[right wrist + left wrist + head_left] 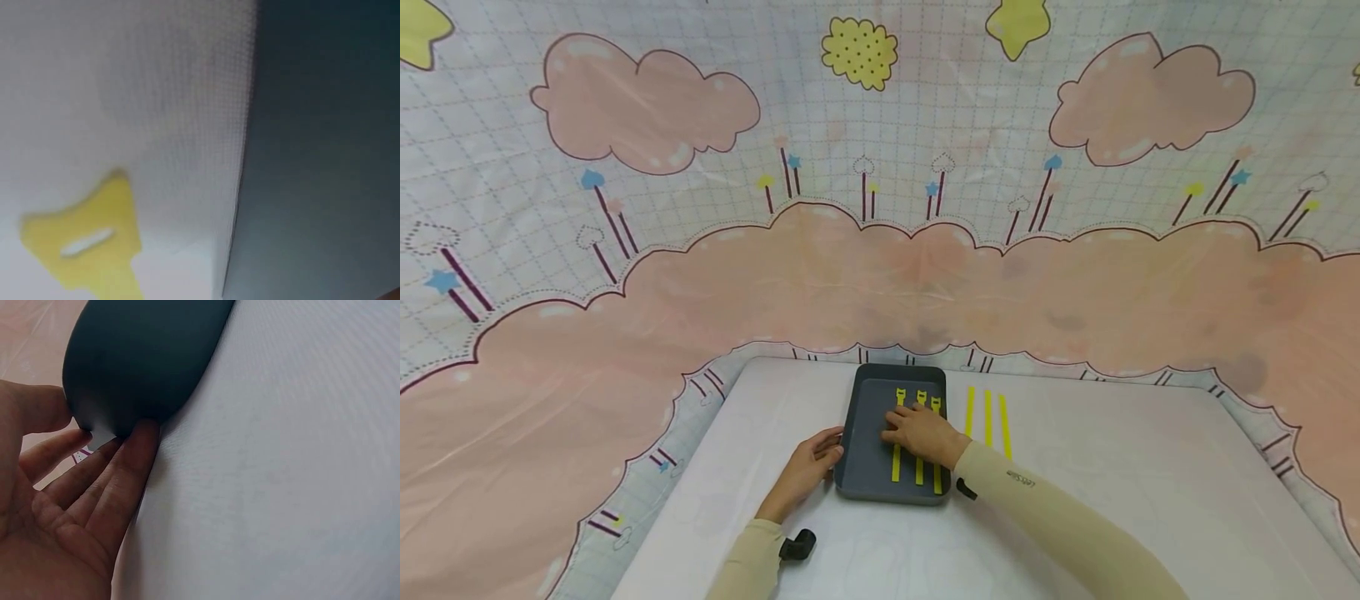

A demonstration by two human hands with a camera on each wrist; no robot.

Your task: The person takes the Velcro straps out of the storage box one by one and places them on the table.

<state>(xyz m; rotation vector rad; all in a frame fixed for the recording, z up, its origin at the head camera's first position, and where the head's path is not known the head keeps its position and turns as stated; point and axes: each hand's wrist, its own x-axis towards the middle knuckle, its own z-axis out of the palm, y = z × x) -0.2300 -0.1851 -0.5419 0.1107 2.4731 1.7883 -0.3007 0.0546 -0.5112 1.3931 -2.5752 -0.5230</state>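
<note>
A dark grey rectangular tray [868, 483] lies on the white table. Three yellow strap-like cable ties [896, 463] with notched heads are laid lengthwise in it, side by side. Over them is my right hand [925, 435], covering their middles, its fingertips by the leftmost tie; whether it touches that tie is unclear. My left hand [808, 467] touches the tray's left side. In the left wrist view, its fairly straight fingers [119, 487] and its thumb meet the tray's wall [144, 362]. The right wrist view shows a slotted yellow tie head [87, 240] beside the tray.
To the right of the tray, three more yellow strips [988, 417] lie on the white table [1120, 483]. A patterned cloth [925, 283] with clouds hangs behind the table. Black wrist devices [798, 545] sit at the sleeves.
</note>
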